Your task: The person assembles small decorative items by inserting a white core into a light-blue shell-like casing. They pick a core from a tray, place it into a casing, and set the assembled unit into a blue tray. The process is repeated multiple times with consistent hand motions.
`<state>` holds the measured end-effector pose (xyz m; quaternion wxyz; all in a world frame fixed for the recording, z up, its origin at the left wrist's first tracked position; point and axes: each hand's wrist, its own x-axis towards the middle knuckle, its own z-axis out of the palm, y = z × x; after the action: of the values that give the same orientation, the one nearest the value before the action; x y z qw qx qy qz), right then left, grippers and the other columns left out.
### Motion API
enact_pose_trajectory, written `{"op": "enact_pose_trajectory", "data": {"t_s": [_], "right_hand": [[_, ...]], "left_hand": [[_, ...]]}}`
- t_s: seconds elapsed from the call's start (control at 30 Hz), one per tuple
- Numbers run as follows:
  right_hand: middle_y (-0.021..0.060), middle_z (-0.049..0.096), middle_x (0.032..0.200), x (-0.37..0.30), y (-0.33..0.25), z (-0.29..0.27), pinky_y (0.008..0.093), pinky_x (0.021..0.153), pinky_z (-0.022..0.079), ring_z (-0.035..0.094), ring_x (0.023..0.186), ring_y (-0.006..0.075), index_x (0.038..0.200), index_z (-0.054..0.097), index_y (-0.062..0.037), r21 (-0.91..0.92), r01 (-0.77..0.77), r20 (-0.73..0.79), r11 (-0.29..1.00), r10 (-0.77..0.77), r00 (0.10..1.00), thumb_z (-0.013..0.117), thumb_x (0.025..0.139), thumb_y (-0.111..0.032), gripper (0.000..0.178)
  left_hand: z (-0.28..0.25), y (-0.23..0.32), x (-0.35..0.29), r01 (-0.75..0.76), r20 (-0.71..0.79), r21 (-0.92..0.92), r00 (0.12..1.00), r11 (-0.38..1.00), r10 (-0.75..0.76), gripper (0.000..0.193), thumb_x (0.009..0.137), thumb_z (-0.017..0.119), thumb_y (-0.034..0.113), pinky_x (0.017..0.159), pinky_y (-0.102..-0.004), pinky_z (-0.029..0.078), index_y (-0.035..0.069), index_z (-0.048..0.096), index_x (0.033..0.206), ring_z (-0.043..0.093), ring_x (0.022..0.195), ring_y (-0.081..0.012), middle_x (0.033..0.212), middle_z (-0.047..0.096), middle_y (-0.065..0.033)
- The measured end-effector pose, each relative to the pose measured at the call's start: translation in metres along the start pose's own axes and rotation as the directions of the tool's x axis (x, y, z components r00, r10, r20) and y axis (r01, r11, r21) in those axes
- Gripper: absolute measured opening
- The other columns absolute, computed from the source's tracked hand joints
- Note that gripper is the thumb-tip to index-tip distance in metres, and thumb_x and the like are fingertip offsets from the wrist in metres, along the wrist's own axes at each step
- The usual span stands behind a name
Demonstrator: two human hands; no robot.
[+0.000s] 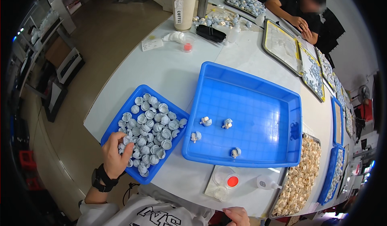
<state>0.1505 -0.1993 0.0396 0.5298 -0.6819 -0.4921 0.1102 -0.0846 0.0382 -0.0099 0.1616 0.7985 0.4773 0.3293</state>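
My left hand [115,155], with a black band on the wrist, reaches over the near left side of a small blue tray [108,134]. Its thumb and fingers pinch a pale blue cup-shaped piece [127,140]. Many more such hollow pieces are heaped in that tray. At the lower edge, in front of my body, my right hand [237,215] is partly cut off; its fingers are curled and whatever they hold, if anything, is hidden. A larger blue bin [258,101] has several small cream-and-blue figures [227,123] lying apart on its bottom.
Near the bin's front edge are a clear cup with a red-orange disc [232,181] and a small squeeze bottle [267,183]. A tray of cream pieces [296,177] lies at right. Farther back stand a lidded cup [184,8] and a black box [211,33]. Another person [300,14] sits across the table.
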Motion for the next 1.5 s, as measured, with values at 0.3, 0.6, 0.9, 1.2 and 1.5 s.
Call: {"op": "enact_pose_trajectory", "data": {"t_s": [0.3, 0.6, 0.9, 1.2, 1.5], "right_hand": [[0.0205, 0.061, 0.077, -0.004, -0.001, -0.002, 0.0383, 0.060, 0.047, 0.059, 0.067, 0.0335, 0.088, 0.062, 0.0060, -0.022, -0.015, -0.028, 1.000, 0.015, 0.999, 0.045, 0.093, -0.028, 0.039], [0.0170, 0.062, 0.077, -0.027, 0.026, -0.072, 0.0357, 0.060, 0.047, 0.059, 0.065, 0.0263, 0.094, 0.060, 0.0065, -0.445, -0.239, -0.521, 0.863, -0.032, 0.853, 0.050, 0.093, -0.020, 0.029], [0.0227, 0.056, 0.104, -0.048, 0.066, -0.172, 0.0376, 0.074, 0.046, 0.057, 0.085, 0.0307, 0.116, 0.054, 0.0019, -0.823, -0.485, -0.453, 0.295, 0.174, 0.874, 0.061, 0.086, -0.029, 0.044], [0.0150, 0.059, 0.088, -0.043, 0.094, -0.154, 0.0342, 0.064, 0.045, 0.057, 0.072, 0.0269, 0.103, 0.060, -0.0011, -0.658, -0.601, -0.470, 0.453, 0.376, 0.798, 0.061, 0.082, -0.017, 0.027], [0.0137, 0.058, 0.082, -0.045, 0.103, -0.152, 0.0309, 0.061, 0.044, 0.056, 0.069, 0.0227, 0.099, 0.061, 0.0006, -0.744, -0.487, -0.380, 0.458, 0.310, 0.872, 0.060, 0.076, -0.005, 0.023]], "left_hand": [[0.001, 0.002, -0.002, 0.066, -0.045, -0.082, 0.997, 0.994, -0.070, 0.032, 0.076, 0.064, 0.009, 0.056, -0.0323, 0.042, -0.001, 0.053, 0.104, 0.049, 0.060, -0.0200, 0.070, 0.050, -0.0085], [-0.003, 0.000, 0.003, -0.050, -0.063, 0.000, 0.997, 0.999, 0.050, 0.009, 0.078, 0.059, 0.006, 0.057, -0.0337, 0.041, 0.000, 0.053, 0.075, 0.051, 0.061, -0.0271, 0.071, 0.051, -0.0116], [-0.008, -0.003, -0.004, -0.008, -0.155, -0.123, 0.988, 0.992, -0.011, 0.013, 0.083, 0.056, 0.008, 0.057, -0.0308, 0.042, -0.001, 0.051, 0.075, 0.055, 0.060, -0.0220, 0.066, 0.054, -0.0101], [-0.005, -0.008, -0.004, 0.158, -0.177, -0.342, 0.957, 0.926, -0.228, 0.016, 0.088, 0.053, 0.010, 0.050, -0.0255, 0.039, -0.001, 0.051, 0.076, 0.049, 0.052, -0.0101, 0.058, 0.052, -0.0042], [0.001, -0.006, -0.004, 0.232, -0.159, -0.250, 0.948, 0.940, -0.277, 0.017, 0.086, 0.056, 0.011, 0.052, -0.0277, 0.039, -0.001, 0.050, 0.075, 0.049, 0.054, -0.0139, 0.060, 0.052, -0.0065]]}}
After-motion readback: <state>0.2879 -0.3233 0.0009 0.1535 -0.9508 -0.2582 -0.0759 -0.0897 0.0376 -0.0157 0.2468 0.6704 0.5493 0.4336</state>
